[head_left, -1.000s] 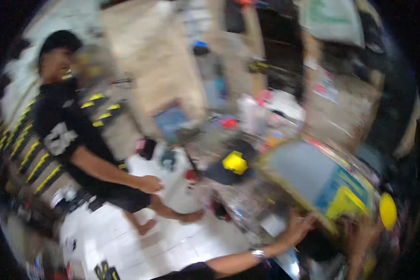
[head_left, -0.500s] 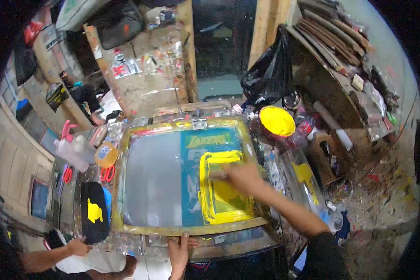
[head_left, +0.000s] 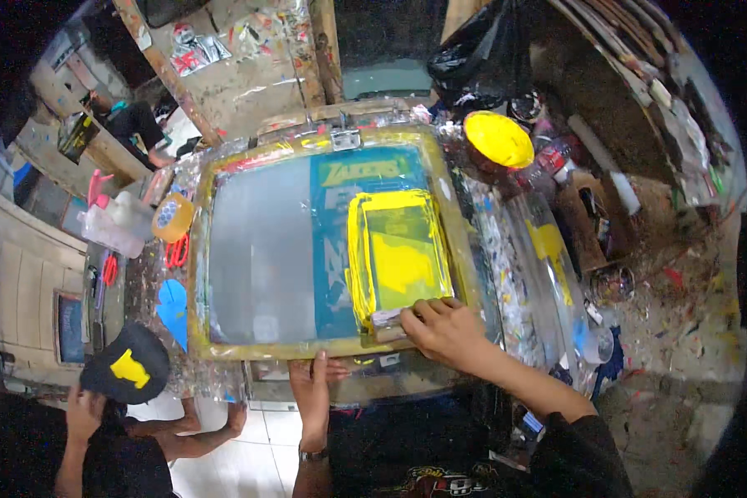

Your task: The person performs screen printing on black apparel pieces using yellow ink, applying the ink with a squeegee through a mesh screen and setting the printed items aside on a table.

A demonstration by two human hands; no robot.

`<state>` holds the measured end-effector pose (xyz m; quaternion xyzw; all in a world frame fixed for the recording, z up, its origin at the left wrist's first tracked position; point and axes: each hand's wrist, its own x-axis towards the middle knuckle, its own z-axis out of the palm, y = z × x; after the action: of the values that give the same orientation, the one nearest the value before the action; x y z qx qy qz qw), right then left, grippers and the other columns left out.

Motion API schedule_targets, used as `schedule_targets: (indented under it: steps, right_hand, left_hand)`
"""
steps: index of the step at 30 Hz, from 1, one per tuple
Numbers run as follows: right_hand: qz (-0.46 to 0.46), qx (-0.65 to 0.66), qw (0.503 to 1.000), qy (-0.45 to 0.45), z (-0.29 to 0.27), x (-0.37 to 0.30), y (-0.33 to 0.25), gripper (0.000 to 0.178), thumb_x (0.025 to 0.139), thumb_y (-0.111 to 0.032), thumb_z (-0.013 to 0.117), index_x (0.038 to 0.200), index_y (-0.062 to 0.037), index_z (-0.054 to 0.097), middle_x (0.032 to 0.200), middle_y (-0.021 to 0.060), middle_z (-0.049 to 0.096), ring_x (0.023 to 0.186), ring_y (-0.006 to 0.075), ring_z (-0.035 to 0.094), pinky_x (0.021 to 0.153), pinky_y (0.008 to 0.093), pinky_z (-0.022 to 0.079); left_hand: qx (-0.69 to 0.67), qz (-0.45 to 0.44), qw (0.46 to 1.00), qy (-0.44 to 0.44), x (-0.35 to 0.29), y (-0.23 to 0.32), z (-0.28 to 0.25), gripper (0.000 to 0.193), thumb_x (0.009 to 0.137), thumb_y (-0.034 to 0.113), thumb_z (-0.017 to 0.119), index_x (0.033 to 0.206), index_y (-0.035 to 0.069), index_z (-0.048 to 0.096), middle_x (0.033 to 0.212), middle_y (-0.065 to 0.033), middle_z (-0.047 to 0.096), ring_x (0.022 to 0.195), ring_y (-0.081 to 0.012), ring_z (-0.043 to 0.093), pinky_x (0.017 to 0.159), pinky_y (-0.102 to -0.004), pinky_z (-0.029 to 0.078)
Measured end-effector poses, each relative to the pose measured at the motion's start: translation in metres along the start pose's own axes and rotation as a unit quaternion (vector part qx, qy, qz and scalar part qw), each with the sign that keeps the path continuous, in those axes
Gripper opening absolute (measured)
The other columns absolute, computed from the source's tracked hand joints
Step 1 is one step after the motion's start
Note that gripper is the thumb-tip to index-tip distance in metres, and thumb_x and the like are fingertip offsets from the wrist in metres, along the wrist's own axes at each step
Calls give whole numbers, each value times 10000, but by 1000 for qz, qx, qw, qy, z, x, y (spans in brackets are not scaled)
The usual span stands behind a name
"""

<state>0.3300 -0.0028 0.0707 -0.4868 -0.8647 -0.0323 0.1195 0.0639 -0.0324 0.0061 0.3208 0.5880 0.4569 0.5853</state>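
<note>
A screen printing frame (head_left: 261, 349) lies on the table in front of me, its mesh grey at the left and teal at the right. Wet yellow ink (head_left: 402, 261) covers a rectangular patch on the teal side. At the near end of that patch, my right hand (head_left: 448, 332) is closed round a squeegee (head_left: 386, 324), whose blade is mostly hidden. My left hand (head_left: 311, 394) grips the frame's near rail, thumb at its edge and fingers lower down.
At left another person's hand (head_left: 83, 411) holds a rounded black piece (head_left: 145, 361) with a yellow print. A yellow ink tub (head_left: 498, 139) stands right of the frame. Left are a tape roll (head_left: 173, 217), red-handled scissors (head_left: 177, 251) and a plastic bottle (head_left: 112, 232).
My right hand has drawn the squeegee toward me, from mid-patch to the near end. The other person has lifted the black piece off the table, uncovering a blue shape. My view has tilted.
</note>
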Motion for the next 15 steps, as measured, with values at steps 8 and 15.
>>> schedule_targets:
  steps: [8,15]
  right_hand:
    - [139,-61,951,269,-74,27,-29,395,797,-484,707,818,-104,603,793,73,593,762,234,595,899,543,386]
    - [95,-174,916,348,-192,137,50,605,837,-673,564,821,-77,667,735,149,680,718,299,675,678,436,487]
  left_hand:
    - [7,162,987,-14,-24,78,10,229,1004,179,558,1097,10,436,756,-109,647,646,-161,645,562,-272,517]
    - [139,468,871,55,100,128,114,665,859,315,755,1301,-41,407,1268,-242,497,1175,-307,512,963,-402,446]
